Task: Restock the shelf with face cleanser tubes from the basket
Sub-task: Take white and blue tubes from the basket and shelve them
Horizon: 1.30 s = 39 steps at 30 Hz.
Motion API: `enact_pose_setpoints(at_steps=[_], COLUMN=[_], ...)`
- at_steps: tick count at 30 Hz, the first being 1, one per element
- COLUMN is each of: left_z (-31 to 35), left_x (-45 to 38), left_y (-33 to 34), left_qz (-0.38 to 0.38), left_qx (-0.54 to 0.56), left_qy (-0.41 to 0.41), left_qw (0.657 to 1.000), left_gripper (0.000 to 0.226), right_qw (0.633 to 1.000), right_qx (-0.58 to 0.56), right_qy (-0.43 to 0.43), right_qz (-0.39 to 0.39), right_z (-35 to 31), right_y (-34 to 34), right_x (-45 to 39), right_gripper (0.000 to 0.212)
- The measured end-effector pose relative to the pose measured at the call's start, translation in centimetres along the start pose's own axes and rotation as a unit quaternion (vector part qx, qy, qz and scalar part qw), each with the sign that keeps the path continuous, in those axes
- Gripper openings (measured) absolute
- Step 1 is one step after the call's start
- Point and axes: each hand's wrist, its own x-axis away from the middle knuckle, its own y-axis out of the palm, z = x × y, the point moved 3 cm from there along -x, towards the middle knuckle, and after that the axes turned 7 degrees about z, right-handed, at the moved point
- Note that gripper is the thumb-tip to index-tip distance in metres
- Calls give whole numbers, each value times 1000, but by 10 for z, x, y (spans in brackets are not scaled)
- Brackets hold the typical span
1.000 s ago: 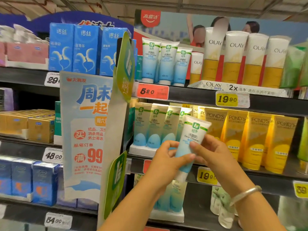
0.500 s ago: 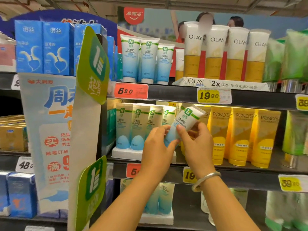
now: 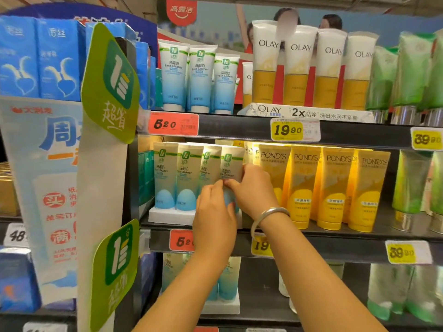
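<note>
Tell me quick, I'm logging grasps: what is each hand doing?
Left hand: fingers pinch the blue-and-white plastic face cleanser tube.
Right hand: fingers hold the same tube.

One head-worn camera faces the middle shelf [image 3: 311, 236] close and level, forearms entering from below

Dark store shelves [image 3: 251, 127] run across the view in tiers, their front edges carrying red price tags [image 3: 173, 124] and yellow price tags [image 3: 287, 129]. A green and white hanging sign [image 3: 109, 97] stands out from the shelf end at the left, beside a pale blue promotional poster [image 3: 40, 188] and blue boxes [image 3: 38, 61]. A lit strip under the upper shelf brightens the yellow tubes [image 3: 333, 185], and an advertising banner [image 3: 215, 22] with people runs along the top.
</note>
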Motion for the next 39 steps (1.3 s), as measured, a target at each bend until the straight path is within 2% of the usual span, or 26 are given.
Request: enact_pose_setpoints(at_steps=[4,7,9,13,17,21,24,27,29,33,34,39], left_z=[-2,-8,-13,-32,-65,-90,-92,-78,-60,-11,3,77], left_x=[4,14,27,77,157,244,301,352,383,443,460,551], left_y=[-8,-19,-24,-23,-11,-3,3,9,15,35,41,76], left_qz=[-23,-44,-66,-166,-296,-411,-480,-551,-584,-624,-633,-659], left_qx=[43,92,138,232,246,241,222,202,195,178,177,143], left_qy=[-23,-21,-36,-98,-208,-301,-355,-373,-370,-360,-358,-403], left_qw=[999,995,988,954,899,826,771,719,696,670,663,618], left_gripper=[41,32,25,19,18,13,12,10,9,9,9,11], right_qw=[999,994,988,971,940,881,826,779,754,705,691,595], right_qx=[-36,-101,-135,-171,-144,-132,-135,-135,-124,-134,-135,-181], right_qy=[3,26,58,165,309,452,543,605,633,672,680,728], right_qz=[-20,10,35,18,-10,34,69,97,122,184,203,287], right_z=[4,14,27,64,114,154,170,184,196,230,241,295], right_y=[-7,-20,-32,-48,-56,-77,-105,-139,-166,-228,-243,-314], right_x=[19,51,73,137,232,333,398,456,493,558,574,655], right_gripper=[37,39,33,6,6,12,8,11,20,10,13,12])
